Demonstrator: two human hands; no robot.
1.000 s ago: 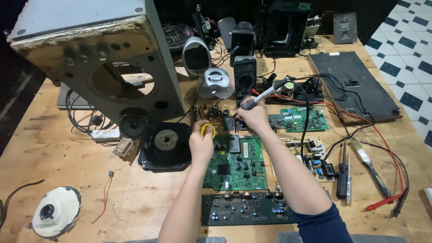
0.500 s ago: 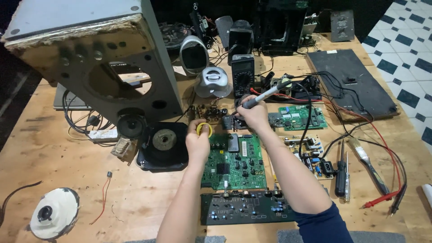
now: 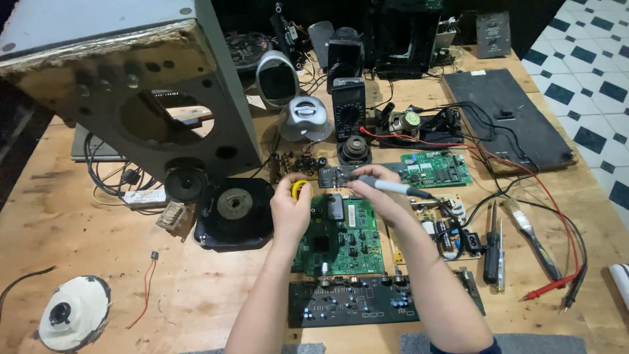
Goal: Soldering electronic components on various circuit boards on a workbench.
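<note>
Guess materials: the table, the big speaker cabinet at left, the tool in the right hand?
Table: likely plywood or pine, unfinished, grain showing. Speaker cabinet: probably particleboard, rough fibrous edge, dull worn face. Tool in right hand: light plastic-looking handle, dark grip section.

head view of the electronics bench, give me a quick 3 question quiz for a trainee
1. True or false: the right hand holds a grey pen-shaped soldering iron.
2. What small thing is in the left hand?
A. small yellow round spool
B. a brush
C. a probe
3. Which board lies under both hands: the green printed circuit board or the long dark board?

Key: 1 true; 2 A; 3 the green one.
</note>
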